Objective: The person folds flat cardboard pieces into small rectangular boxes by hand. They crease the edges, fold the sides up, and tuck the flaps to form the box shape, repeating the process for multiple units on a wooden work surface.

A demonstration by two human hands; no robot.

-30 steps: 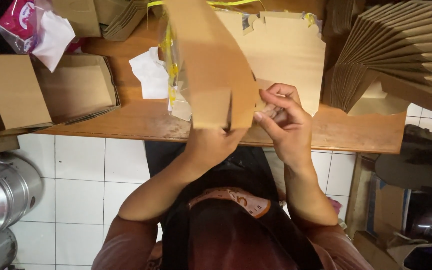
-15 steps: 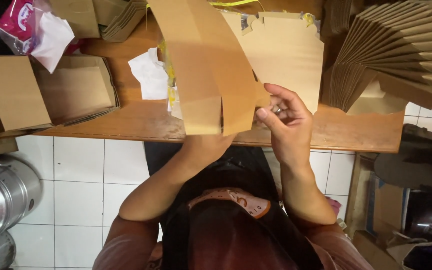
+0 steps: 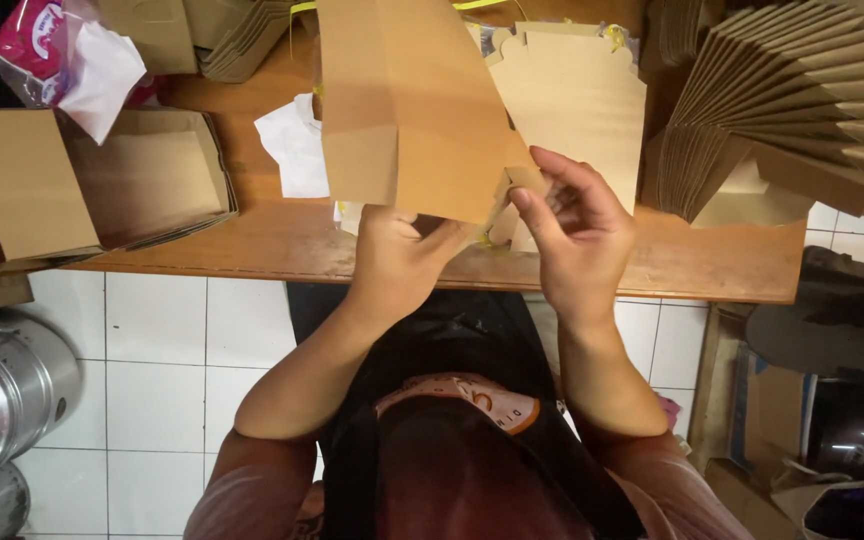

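I hold a flat brown cardboard box blank [image 3: 407, 105] upright over a wooden table [image 3: 712, 262]. My left hand [image 3: 402, 255] grips its lower edge from underneath. My right hand [image 3: 577, 225] pinches a small flap at the blank's lower right corner with thumb and fingers. Behind the blank lies another flat cardboard piece [image 3: 577, 110] with cut tabs on the table.
An assembled open cardboard box [image 3: 142, 180] sits at the left, a folded panel [image 3: 22, 185] beside it. A fanned stack of flat blanks [image 3: 792, 95] fills the right. White paper [image 3: 292, 145] and a plastic bag [image 3: 62, 55] lie at the back. Metal pots [image 3: 2, 400] stand on the tiled floor.
The cardboard blank has turned from edge-on to face-on toward me and spread wider. My right hand has shifted to pinch its lower right corner flap.
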